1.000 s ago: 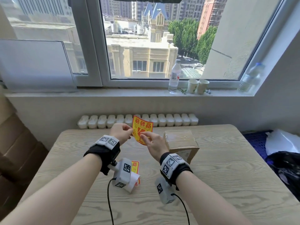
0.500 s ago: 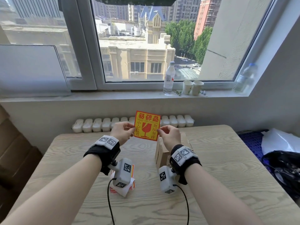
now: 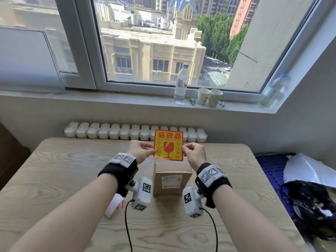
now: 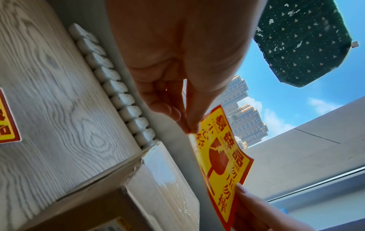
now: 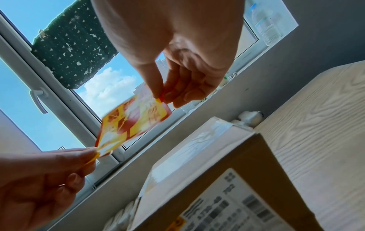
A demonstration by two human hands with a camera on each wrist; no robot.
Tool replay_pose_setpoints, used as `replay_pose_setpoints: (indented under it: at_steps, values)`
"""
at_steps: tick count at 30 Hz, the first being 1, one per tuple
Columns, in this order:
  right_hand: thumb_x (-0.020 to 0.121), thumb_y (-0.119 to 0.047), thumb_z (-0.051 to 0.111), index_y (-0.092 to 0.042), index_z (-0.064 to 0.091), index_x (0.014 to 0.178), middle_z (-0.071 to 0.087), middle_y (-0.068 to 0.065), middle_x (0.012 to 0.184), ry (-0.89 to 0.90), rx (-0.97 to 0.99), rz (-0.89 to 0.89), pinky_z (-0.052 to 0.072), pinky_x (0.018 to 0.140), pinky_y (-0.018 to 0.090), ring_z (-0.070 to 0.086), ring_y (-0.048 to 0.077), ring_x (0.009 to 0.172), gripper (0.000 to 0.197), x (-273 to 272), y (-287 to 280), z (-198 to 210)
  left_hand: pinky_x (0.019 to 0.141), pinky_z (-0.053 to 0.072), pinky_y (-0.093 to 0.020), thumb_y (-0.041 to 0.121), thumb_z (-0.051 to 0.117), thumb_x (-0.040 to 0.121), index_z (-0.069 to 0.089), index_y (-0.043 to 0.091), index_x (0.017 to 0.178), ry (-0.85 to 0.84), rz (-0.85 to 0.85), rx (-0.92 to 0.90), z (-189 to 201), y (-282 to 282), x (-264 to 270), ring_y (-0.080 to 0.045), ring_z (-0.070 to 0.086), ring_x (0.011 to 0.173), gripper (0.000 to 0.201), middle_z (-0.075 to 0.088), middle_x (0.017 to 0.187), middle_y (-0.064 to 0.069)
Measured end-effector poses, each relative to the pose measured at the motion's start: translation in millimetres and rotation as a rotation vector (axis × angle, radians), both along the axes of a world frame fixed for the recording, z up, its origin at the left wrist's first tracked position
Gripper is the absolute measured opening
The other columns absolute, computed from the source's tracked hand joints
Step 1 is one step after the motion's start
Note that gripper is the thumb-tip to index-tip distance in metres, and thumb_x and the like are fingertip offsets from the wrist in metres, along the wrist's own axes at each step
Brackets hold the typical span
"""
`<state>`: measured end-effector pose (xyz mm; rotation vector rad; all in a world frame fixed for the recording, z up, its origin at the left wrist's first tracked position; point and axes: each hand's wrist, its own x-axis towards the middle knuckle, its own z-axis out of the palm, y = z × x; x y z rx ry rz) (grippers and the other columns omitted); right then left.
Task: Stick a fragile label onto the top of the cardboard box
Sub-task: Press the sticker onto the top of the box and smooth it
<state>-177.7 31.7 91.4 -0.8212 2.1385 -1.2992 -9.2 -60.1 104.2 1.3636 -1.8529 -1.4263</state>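
Fingers of 2 hands pinch 1 fragile label (image 3: 168, 145) above 1 cardboard box (image 3: 171, 180).

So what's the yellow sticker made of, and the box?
The fragile label looks like thin glossy paper or plastic film: it curves and catches glare. The box looks like brown matte cardboard, with shiny clear tape along its top.

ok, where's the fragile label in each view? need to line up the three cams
Head: fragile label at centre, held upright above the cardboard box.
Left wrist: lower centre-right, running toward the bottom edge.
Right wrist: centre-left, blurred, against the window.
Shared landmark: the box's taped top, below the label in all three.
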Motion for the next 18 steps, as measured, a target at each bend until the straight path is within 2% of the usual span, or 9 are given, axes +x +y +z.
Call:
replay_pose_setpoints:
  at_steps: [2, 4, 6, 8, 11, 13, 18]
  values:
    - [0.086, -0.018, 0.063, -0.017, 0.060, 0.070, 0.062, -0.001, 0.070, 0.021, 0.023, 0.035, 0.052, 0.079, 0.037, 0.061, 0.019, 0.076, 0.016, -12, 1, -4, 0.072, 0.050, -0.027, 0.015, 0.078, 0.072, 0.069, 0.009, 0.095, -0.020, 0.039, 0.039, -7, 2, -8, -0.016, 0.060, 0.072, 0.025, 0.067, 0.079, -0.005]
    - [0.086, -0.018, 0.064, -0.017, 0.061, 0.070, 0.062, -0.003, 0.068, 0.033, 0.051, 0.068, 0.052, 0.078, 0.036, 0.060, 0.018, 0.073, 0.016, -22, 1, -8, 0.072, 0.051, -0.032, 0.018, 0.081, 0.067, 0.065, 0.016, 0.079, -0.038, 0.080, 0.047, -12, 4, -14, -0.017, 0.061, 0.071, 0.020, 0.067, 0.074, -0.002]
    - [0.085, -0.017, 0.064, -0.018, 0.060, 0.066, 0.062, -0.003, 0.066, 0.031, 0.083, 0.089, 0.052, 0.077, 0.036, 0.060, 0.019, 0.073, 0.020, -30, -1, -13, 0.074, 0.055, -0.035, 0.019, 0.084, 0.064, 0.060, 0.019, 0.069, -0.068, 0.107, 0.050, -17, 4, -20, -0.018, 0.063, 0.070, 0.025, 0.066, 0.069, 0.000]
    - [0.085, -0.017, 0.065, -0.014, 0.063, 0.068, 0.063, -0.001, 0.067, 0.024, 0.111, 0.089, 0.051, 0.076, 0.034, 0.060, 0.020, 0.073, 0.017, -33, -2, -20, 0.079, 0.057, -0.039, 0.018, 0.086, 0.061, 0.056, 0.019, 0.066, -0.098, 0.133, 0.063, -21, 5, -24, -0.021, 0.064, 0.072, 0.030, 0.065, 0.068, -0.001]
    - [0.082, -0.017, 0.066, -0.005, 0.071, 0.079, 0.067, 0.007, 0.076, 0.028, 0.178, 0.081, 0.049, 0.077, 0.032, 0.061, 0.020, 0.077, 0.013, -35, -2, -29, 0.082, 0.058, -0.042, 0.019, 0.087, 0.058, 0.055, 0.018, 0.065, -0.151, 0.159, 0.083, -27, 5, -28, -0.022, 0.064, 0.075, 0.033, 0.067, 0.074, -0.005]
    - [0.080, -0.017, 0.066, -0.007, 0.071, 0.076, 0.069, 0.008, 0.079, 0.019, 0.218, 0.075, 0.050, 0.079, 0.032, 0.063, 0.020, 0.080, 0.013, -35, 0, -35, 0.082, 0.058, -0.041, 0.020, 0.087, 0.059, 0.054, 0.018, 0.065, -0.188, 0.151, 0.097, -28, 8, -28, -0.022, 0.065, 0.077, 0.033, 0.066, 0.074, -0.004]
    - [0.081, -0.018, 0.064, -0.009, 0.070, 0.075, 0.069, 0.007, 0.083, 0.074, 0.260, 0.085, 0.050, 0.076, 0.031, 0.062, 0.020, 0.082, 0.012, -32, -1, -37, 0.081, 0.058, -0.046, 0.022, 0.089, 0.053, 0.053, 0.019, 0.061, -0.211, 0.149, 0.115, -34, 9, -23, -0.024, 0.064, 0.074, 0.038, 0.064, 0.068, -0.004]
